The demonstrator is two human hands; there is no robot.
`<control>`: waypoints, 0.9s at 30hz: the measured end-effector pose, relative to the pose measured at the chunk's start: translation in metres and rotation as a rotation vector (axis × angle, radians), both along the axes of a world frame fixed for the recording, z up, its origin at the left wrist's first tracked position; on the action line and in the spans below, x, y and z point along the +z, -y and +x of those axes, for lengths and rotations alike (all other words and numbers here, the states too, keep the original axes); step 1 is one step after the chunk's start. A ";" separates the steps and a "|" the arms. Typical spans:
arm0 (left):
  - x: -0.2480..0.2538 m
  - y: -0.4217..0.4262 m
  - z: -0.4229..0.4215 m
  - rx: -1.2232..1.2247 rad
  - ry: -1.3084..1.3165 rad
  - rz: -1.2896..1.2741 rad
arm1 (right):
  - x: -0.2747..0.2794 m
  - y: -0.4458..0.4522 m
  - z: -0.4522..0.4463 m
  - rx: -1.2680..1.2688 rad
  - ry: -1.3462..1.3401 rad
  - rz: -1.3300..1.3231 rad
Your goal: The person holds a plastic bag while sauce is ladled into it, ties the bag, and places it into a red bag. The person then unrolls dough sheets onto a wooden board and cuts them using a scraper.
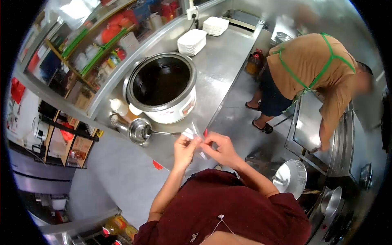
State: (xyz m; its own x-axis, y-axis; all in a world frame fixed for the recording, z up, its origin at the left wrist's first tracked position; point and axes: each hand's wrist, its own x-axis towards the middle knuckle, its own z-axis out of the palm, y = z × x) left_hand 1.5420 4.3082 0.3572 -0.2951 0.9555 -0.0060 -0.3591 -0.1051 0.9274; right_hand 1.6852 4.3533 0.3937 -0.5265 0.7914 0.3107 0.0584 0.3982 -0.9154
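Observation:
Both hands meet in front of my chest, over the near corner of the steel counter (pixel 220 61). Pinched in my left hand (pixel 186 148) is a small piece of clear and white plastic wrapping (pixel 190 133). My right hand (pixel 219 148) is closed on the same wrapping from the other side, its fingertips nearly touching the left ones. Something small and red (pixel 205 132) shows at the right fingertips. Just beyond the left hand, a steel bowl (pixel 139 131) holds a ladle, its handle reaching toward the wrapping. A large white cooker (pixel 175 113) with dark contents stands open behind.
Stacks of white trays (pixel 192 42) stand behind the cooker, and bottles (pixel 119 107) to its left. A person in a green-strapped apron (pixel 312 61) bends over a steel worktop (pixel 312 122) at right. A large metal pot (pixel 292 177) is at my lower right.

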 end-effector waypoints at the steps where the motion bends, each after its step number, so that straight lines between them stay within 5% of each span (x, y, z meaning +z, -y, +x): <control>1: 0.000 -0.002 0.005 -0.003 -0.048 -0.013 | 0.001 -0.002 0.010 -0.047 0.015 0.025; 7: -0.010 -0.022 0.016 0.151 -0.469 0.025 | -0.009 -0.020 0.059 -0.459 0.072 0.300; 9: -0.009 -0.024 0.009 0.249 -0.397 -0.021 | -0.023 -0.026 0.071 -0.530 0.105 0.298; 12: -0.014 -0.033 0.001 0.369 -0.299 0.006 | -0.035 -0.030 0.068 -0.470 0.335 0.435; 16: 0.012 -0.026 0.018 0.196 -0.835 0.012 | -0.016 -0.026 0.033 -0.389 0.284 0.627; 27: 0.027 -0.017 0.015 0.149 -1.323 0.051 | -0.032 -0.021 0.016 -0.291 0.216 0.722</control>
